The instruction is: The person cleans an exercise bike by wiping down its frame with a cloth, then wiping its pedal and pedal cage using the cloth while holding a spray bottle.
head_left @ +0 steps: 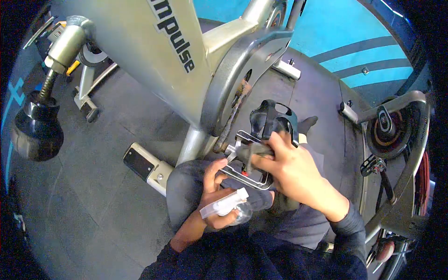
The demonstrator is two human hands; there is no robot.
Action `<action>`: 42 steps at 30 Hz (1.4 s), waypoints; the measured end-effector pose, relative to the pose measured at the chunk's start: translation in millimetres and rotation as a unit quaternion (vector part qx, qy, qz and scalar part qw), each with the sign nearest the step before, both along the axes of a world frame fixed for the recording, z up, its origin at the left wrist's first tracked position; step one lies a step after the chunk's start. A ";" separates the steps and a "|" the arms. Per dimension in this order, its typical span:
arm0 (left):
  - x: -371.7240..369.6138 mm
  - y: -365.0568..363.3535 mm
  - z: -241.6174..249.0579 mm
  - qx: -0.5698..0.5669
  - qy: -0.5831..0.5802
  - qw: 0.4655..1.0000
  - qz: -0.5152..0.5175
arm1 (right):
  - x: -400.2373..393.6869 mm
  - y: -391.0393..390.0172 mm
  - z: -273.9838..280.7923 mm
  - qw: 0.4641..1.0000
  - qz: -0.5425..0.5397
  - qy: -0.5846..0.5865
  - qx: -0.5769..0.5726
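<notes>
A clear spray bottle with a white trigger head (226, 204) is in my left hand (215, 198), whose upper fingers reach the near side of the pedal frame (247, 179). My right hand (291, 170) is closed on a greyish cloth or brush (254, 151), blurred, against the pedal's axle area. The pedal hangs on a rusty crank arm (228, 126) of the exercise bike. Just beyond my right fingers is the pedal's black toe cage (270, 116).
The bike's beige frame (154, 60) fills the upper middle, with a black knob (37, 128) at left. A stabiliser foot (144, 165) rests on the dark floor (88, 186). Another bike (396, 126) stands at right, beside a blue wall (350, 42).
</notes>
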State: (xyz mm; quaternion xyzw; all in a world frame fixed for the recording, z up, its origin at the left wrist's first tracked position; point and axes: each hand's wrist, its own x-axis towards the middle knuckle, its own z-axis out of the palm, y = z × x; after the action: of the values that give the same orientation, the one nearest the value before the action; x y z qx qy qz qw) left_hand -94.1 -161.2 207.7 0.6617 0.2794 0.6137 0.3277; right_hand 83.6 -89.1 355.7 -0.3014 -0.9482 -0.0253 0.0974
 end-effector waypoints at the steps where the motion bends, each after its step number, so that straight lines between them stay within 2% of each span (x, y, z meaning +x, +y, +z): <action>1: 2.3 -2.3 0.5 -0.029 -0.030 0.999 0.000 | -6.2 2.7 -2.8 1.000 0.002 0.001 0.023; 3: 1.3 -3.3 0.6 -0.058 -0.059 0.997 0.001 | -13.3 7.6 -3.4 0.997 -0.007 0.014 0.073; 4: -1.5 -3.4 -0.4 -0.042 -0.014 0.999 0.016 | -13.6 10.6 -5.1 0.997 -0.007 0.015 0.072; 6: -2.9 -0.3 -2.6 -0.024 0.028 0.999 0.029 | -12.4 17.0 -12.0 0.997 -0.006 0.065 0.028; 8: -2.0 2.3 -2.4 0.007 0.003 1.000 0.015 | -10.1 15.9 -10.8 0.998 -0.007 0.064 0.026; 9: -1.3 2.4 -2.2 0.018 -0.006 1.000 0.010 | -7.3 15.2 -7.4 0.998 0.014 0.064 -0.016; 10: 0.4 -1.5 -2.5 -0.046 -0.043 0.998 -0.008 | -6.1 14.3 -4.6 0.996 0.035 0.064 -0.059; 12: 1.6 -3.0 -3.9 -0.113 -0.082 0.990 -0.024 | -8.5 10.7 -2.0 0.997 0.036 0.063 -0.026; 14: 0.9 0.2 -4.5 -0.014 -0.052 0.999 -0.005 | -11.6 8.0 -2.7 0.997 0.036 0.063 0.006; 16: 0.0 -0.5 -4.2 -0.011 -0.041 0.999 -0.005 | -15.2 10.6 -5.2 0.995 0.001 0.081 0.055; 23: 1.5 -3.6 -5.3 -0.010 -0.043 0.999 0.012 | -2.0 8.1 -2.9 0.998 0.044 0.046 0.024; 26: 4.7 -5.1 -7.3 -0.021 -0.045 0.999 0.021 | -3.5 8.1 -2.6 0.998 0.047 0.040 0.023; 32: 7.3 -12.5 -16.8 -0.122 -0.131 0.984 -0.020 | -16.9 8.8 -7.4 0.996 0.052 0.059 0.030; 35: 4.9 -9.2 -13.3 -0.038 -0.062 0.997 0.020 | -16.4 9.4 -5.6 0.997 0.042 0.055 0.023; 40: 5.1 -6.2 -7.9 -0.024 -0.064 0.997 0.025 | -9.0 9.5 -4.5 0.994 0.064 0.086 0.009; 42: 3.8 -3.3 -7.0 -0.002 -0.053 0.998 0.030 | -4.7 4.8 -1.1 0.997 0.035 0.064 -0.015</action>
State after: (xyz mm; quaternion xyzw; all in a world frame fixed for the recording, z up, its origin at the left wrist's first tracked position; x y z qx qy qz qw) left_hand -90.3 -164.5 200.6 0.6190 0.2830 0.6568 0.3246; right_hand 78.9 -84.2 354.6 -0.2708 -0.9502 0.0120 0.1541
